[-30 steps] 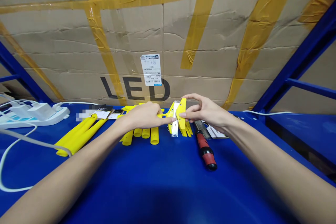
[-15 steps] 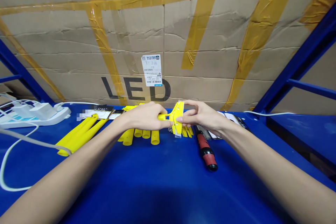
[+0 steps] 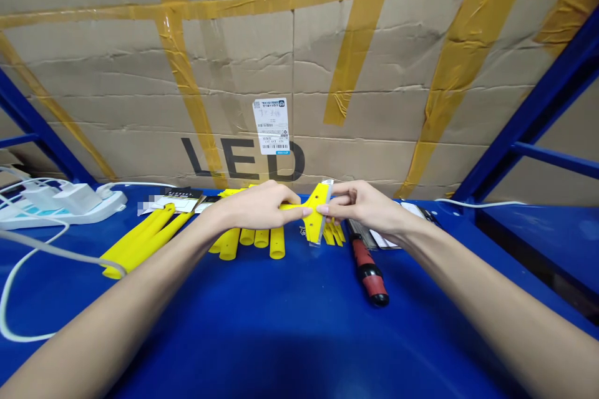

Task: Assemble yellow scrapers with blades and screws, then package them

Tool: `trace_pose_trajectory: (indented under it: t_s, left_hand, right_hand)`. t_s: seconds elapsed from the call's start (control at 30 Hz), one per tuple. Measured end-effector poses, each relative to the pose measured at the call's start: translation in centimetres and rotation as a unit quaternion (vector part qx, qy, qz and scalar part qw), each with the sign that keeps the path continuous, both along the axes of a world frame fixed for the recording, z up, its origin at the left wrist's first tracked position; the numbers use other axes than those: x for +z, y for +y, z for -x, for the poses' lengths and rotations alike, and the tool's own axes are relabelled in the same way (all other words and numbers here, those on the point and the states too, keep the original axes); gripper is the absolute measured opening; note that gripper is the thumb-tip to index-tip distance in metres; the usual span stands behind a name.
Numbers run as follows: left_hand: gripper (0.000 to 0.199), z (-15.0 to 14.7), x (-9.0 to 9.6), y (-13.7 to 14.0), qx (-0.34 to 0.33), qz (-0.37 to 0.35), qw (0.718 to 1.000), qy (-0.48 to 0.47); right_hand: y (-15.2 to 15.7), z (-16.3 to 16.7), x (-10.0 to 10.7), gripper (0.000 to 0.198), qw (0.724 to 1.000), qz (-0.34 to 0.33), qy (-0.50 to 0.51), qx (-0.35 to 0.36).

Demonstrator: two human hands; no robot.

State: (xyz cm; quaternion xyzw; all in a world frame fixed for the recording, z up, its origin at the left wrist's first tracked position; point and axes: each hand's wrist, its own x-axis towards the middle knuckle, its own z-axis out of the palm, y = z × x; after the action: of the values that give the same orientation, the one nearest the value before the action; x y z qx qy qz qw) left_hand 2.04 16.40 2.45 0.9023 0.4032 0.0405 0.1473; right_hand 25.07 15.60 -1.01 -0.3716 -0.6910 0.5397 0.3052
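Note:
Between my hands is a yellow scraper (image 3: 316, 214) with a wide head and a thin blade strip along its right edge. My left hand (image 3: 262, 204) is closed round its narrow neck, the index finger and thumb pointing toward the head. My right hand (image 3: 362, 207) pinches the head at the blade side, thumb on the face. Below and behind my left hand lie several yellow tubes (image 3: 277, 244). Small yellow pieces (image 3: 333, 234) lie just under the scraper head. A red and black screwdriver handle (image 3: 372, 280) rests on the blue surface below my right hand.
A large taped cardboard box (image 3: 374, 75) stands behind the blue shelf (image 3: 281, 324). To the left are longer yellow handles (image 3: 140, 240), printed cards (image 3: 185, 199) and a white power strip (image 3: 93, 209) with cables. Blue posts (image 3: 528, 112) rise at both sides.
The scraper head has turned in my hands, showing a plainer face with the blade strip at the right. My right fingers have shifted, the thumb now lying on that face.

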Motion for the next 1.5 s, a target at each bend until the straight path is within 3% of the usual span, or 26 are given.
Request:
trace_pose_trajectory:
  t_s: [0.23, 0.43, 0.53, 0.63, 0.77, 1.0, 1.37, 1.5]
  left_hand:
    - [0.05, 0.0, -0.2, -0.1, 0.001, -0.038, 0.999, 0.032]
    - [0.052, 1.0, 0.7, 0.3, 0.036, -0.016, 0.997, 0.066]
    - [0.051, 2.0, 1.3, 0.5, 0.07, 0.001, 0.993, 0.091]
    - [0.049, 2.6, 1.7, 0.6, 0.076, 0.022, 0.992, 0.1]
    - [0.051, 2.7, 1.6, 0.7, 0.072, 0.014, 0.991, 0.114]
    - [0.056, 2.8, 1.1, 1.1, 0.063, 0.029, 0.991, 0.117]
    - [0.055, 2.3, 0.8, 1.0, 0.071, 0.048, 0.988, 0.131]
    - [0.054, 2.0, 0.4, 1.0, 0.067, 0.062, 0.984, 0.153]
  right_hand:
    - [0.3, 0.3, -0.6, 0.038, 0.998, -0.04, -0.027, -0.05]
    - [0.2, 0.3, -0.7, 0.034, 1.0, -0.008, -0.024, -0.01]
    - [0.3, 0.4, -0.9, 0.028, 0.992, -0.063, -0.097, -0.042]
    - [0.4, 0.8, -1.5, 0.02, 0.95, -0.193, -0.236, -0.064]
    - [0.2, 1.3, -2.5, 0.017, 0.877, -0.329, -0.349, -0.026]
    - [0.2, 1.4, -3.3, 0.015, 0.834, -0.375, -0.405, 0.013]
    - [0.1, 1.5, -3.7, 0.016, 0.843, -0.361, -0.399, 0.002]
    - [-0.1, 1.5, -2.5, 0.016, 0.875, -0.352, -0.333, -0.006]
